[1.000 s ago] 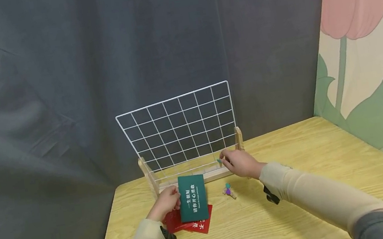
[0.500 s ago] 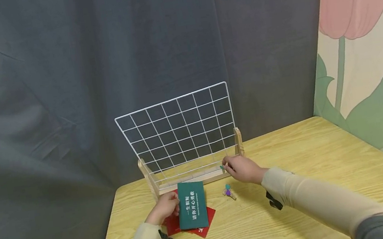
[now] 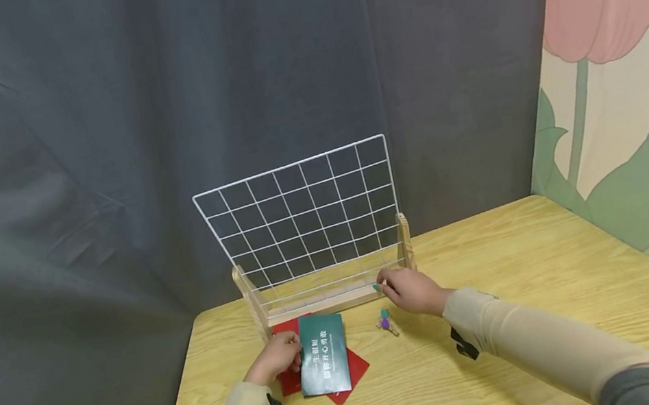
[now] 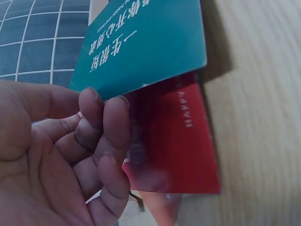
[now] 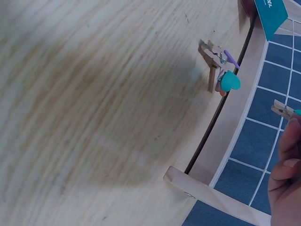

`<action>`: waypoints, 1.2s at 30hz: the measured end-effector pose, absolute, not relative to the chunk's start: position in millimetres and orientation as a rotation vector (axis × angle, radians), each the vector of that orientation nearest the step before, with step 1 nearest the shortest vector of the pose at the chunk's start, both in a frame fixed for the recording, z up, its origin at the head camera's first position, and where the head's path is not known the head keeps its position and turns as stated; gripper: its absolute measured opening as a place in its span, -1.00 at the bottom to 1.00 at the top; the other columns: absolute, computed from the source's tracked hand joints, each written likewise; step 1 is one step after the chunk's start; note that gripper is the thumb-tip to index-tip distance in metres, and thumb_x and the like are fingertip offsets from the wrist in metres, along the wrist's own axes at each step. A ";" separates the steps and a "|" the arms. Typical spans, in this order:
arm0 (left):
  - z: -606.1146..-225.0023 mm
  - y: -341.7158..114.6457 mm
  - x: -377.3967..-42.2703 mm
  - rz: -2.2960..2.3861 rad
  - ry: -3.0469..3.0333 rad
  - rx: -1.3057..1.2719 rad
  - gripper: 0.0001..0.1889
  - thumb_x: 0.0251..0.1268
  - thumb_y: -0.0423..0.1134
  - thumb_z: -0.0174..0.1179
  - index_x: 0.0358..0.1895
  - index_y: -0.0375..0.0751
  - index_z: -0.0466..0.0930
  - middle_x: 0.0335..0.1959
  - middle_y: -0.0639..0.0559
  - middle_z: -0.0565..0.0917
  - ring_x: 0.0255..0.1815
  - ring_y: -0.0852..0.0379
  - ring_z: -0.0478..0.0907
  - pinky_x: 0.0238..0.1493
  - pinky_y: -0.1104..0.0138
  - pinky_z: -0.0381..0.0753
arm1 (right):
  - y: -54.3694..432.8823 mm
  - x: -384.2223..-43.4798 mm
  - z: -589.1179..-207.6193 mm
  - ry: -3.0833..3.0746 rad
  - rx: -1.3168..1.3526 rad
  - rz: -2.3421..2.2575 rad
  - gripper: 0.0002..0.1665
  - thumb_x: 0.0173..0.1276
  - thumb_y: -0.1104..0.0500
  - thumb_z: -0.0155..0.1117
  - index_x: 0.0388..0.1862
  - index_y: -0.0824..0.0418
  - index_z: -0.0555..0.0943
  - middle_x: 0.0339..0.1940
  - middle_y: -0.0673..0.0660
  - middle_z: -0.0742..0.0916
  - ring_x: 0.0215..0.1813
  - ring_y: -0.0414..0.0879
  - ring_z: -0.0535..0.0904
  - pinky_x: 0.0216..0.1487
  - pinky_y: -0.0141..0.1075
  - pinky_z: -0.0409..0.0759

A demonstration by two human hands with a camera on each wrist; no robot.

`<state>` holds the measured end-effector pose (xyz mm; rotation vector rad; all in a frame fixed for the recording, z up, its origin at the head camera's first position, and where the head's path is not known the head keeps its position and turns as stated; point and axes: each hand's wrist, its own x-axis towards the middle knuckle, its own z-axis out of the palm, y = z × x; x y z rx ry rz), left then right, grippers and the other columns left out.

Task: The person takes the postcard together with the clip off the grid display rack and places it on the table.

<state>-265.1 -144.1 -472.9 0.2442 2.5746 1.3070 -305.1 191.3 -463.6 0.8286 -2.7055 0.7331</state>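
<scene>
My left hand (image 3: 274, 358) pinches the edge of a green card (image 3: 324, 355) with white lettering. In the left wrist view, the thumb and fingertips meet at that card's edge, and the card is tilted above a red card (image 4: 178, 146). Between the fingertips of my right hand (image 3: 414, 289) is a small wooden clothespin (image 5: 282, 109) with a teal decoration, in front of the lower part of a white wire grid (image 3: 390, 172). Several similar clothespins (image 5: 216, 70) with purple and teal heart decorations lie in a cluster on the table between the hands.
The grid leans back in a wooden stand (image 3: 248, 303) near the table's far edge. Beneath the green card, red cards (image 3: 354, 368) lie overlapping on the wooden table (image 3: 494, 255). A dark grey curtain (image 3: 280, 63) hangs behind, and a tulip-painted wall (image 3: 621, 140) stands at right.
The green card has come down and nearer to me in the left hand, and its surface now catches more light. My right hand has lowered slightly with the clothespin.
</scene>
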 end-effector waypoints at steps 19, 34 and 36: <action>-480.3 -146.3 -259.1 1.243 2.596 0.216 -0.82 0.35 -0.49 -0.04 -0.44 -0.29 0.42 -0.64 0.02 0.43 -0.62 0.15 0.42 -0.57 0.39 0.31 | 193.3 -299.6 -480.3 -2.739 0.842 0.783 -0.86 0.58 0.25 0.18 -0.06 0.32 0.61 -0.38 0.02 0.69 -0.43 -0.27 0.50 -0.39 -0.32 0.55; -480.1 -144.4 -255.0 1.235 2.573 0.211 -0.70 0.41 -0.53 -0.04 -0.53 -0.18 0.30 -0.63 -0.01 0.42 -0.60 0.14 0.39 -0.51 0.36 0.46 | 193.8 -299.3 -494.0 -2.773 0.861 0.781 -0.83 0.54 0.27 0.19 -0.06 0.38 0.62 -0.51 -0.07 0.57 -0.52 -0.28 0.39 -0.52 -0.35 0.42; -480.5 -144.6 -255.5 1.233 2.572 0.213 -0.69 0.41 -0.53 -0.05 -0.54 -0.17 0.30 -0.63 -0.01 0.43 -0.60 0.14 0.39 -0.51 0.36 0.46 | 193.5 -298.9 -495.2 -2.770 0.863 0.803 -0.85 0.53 0.28 0.20 -0.08 0.36 0.62 -0.51 -0.08 0.56 -0.51 -0.28 0.39 -0.51 -0.35 0.43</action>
